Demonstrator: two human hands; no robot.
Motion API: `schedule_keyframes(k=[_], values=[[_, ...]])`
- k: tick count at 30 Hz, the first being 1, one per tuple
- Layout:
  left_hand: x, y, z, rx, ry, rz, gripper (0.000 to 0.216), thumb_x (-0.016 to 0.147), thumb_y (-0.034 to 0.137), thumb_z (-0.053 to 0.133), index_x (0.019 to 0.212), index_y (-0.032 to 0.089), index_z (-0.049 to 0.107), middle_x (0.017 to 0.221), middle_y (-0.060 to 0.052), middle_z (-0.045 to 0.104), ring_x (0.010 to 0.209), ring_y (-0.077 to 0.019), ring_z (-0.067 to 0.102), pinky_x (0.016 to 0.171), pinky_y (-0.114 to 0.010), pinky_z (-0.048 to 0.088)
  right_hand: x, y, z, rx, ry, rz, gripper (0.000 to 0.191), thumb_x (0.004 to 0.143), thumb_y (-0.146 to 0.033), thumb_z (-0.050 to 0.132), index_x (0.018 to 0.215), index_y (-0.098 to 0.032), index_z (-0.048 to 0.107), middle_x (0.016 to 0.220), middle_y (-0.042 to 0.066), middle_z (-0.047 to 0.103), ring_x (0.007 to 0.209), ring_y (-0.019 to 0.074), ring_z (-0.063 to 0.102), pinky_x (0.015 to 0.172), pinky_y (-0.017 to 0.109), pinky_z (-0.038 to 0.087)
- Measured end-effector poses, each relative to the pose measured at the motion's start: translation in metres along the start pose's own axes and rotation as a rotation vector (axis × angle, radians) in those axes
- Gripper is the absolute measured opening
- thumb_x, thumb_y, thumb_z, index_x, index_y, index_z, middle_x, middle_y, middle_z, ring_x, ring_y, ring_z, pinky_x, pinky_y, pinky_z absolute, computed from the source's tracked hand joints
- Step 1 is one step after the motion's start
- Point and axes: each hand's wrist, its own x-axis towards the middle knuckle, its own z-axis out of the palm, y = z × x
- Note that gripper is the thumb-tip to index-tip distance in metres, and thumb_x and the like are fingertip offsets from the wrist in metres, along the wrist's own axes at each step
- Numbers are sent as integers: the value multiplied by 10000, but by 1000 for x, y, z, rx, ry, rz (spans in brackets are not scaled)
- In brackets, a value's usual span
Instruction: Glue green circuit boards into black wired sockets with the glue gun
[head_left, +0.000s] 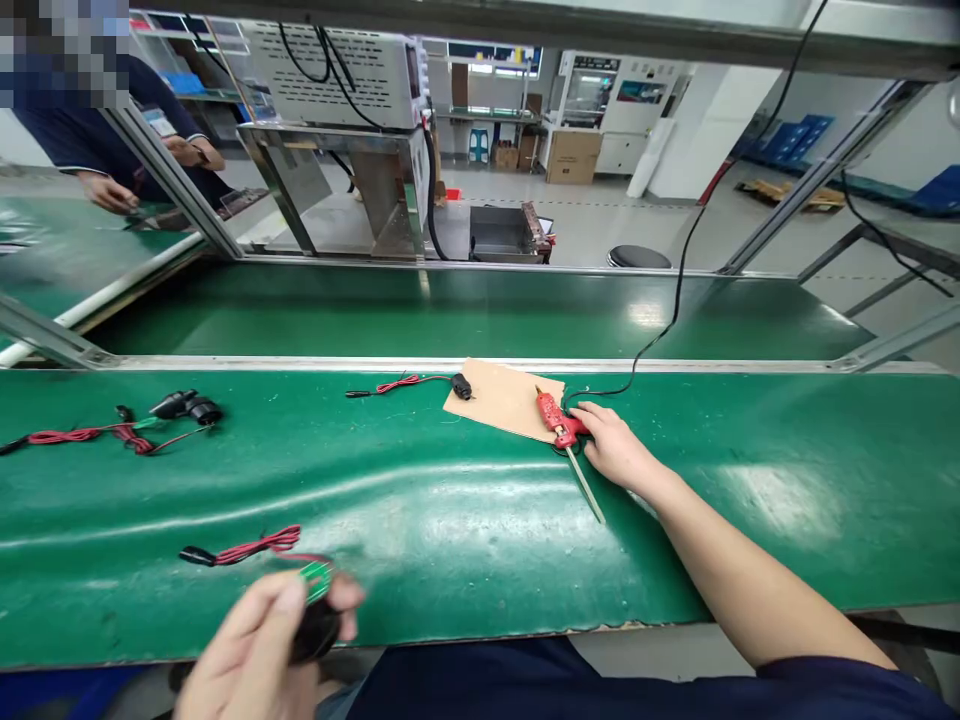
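Note:
My left hand (262,640), blurred by motion, is closed around a round black part (316,628) at the front edge of the bench. A small green circuit board (316,578) sits on that part, between thumb and fingers. Its red and black wire (259,545) trails onto the green mat and ends in a black plug. Further forward, my right hand (619,445) has its fingers around the handle of a red hot glue gun (553,415). The gun lies over the edge of a cardboard piece (499,400), nozzle pointing away, with a glue stick (586,487) protruding from its back.
Another black part (461,386) with a wired lead rests on the cardboard. More wired black parts (187,407) lie at the left. The gun's black cable (679,290) rises to the frame overhead. Beyond a metal rail is a green belt (450,310). A co-worker (142,130) works at far left.

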Motion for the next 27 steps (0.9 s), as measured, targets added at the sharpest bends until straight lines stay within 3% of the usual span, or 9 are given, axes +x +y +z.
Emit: schedule_keyframes(k=[3,7,12,17,24,27], values=[[14,-27,42,2,-167,-53,290,829,461,771,858,200,649,780,-39,709,730,-197,620,599,-284,516,2,2,8,-1,10,-22,581,806,-62,478,1363,-155,615,1422,175,565,1249,335,508,1060,538,416],[34,-55,70,58,-307,-82,335,895,504,692,862,174,647,772,-41,698,705,-171,611,606,-267,502,2,7,11,59,57,-69,549,794,-66,474,1310,-159,636,1321,165,592,1216,324,522,1064,539,427],[48,-65,88,77,-381,-91,352,903,522,663,875,172,642,787,-47,704,707,-171,607,614,-269,518,-5,11,1,207,164,-104,468,827,-134,520,1283,-180,617,1353,161,531,1297,305,513,1110,505,431],[52,-66,99,53,-435,-112,317,924,487,640,886,172,630,793,-48,692,738,-177,603,626,-276,527,-10,-1,-12,376,213,-91,291,917,-298,599,1191,-207,633,1267,130,608,1212,266,594,1067,443,476],[54,-63,117,22,-476,-115,298,928,463,627,852,174,627,796,-46,695,713,-169,615,621,-272,512,-17,-27,-29,512,151,18,279,969,-400,611,1165,-210,667,1152,81,702,1063,243,662,935,373,535],[56,-62,125,1,-495,-120,293,914,457,642,850,171,631,784,-52,699,699,-173,629,620,-275,505,-22,-39,-37,586,78,7,265,975,-420,611,1108,-213,707,1137,81,709,1123,276,642,979,408,520]])
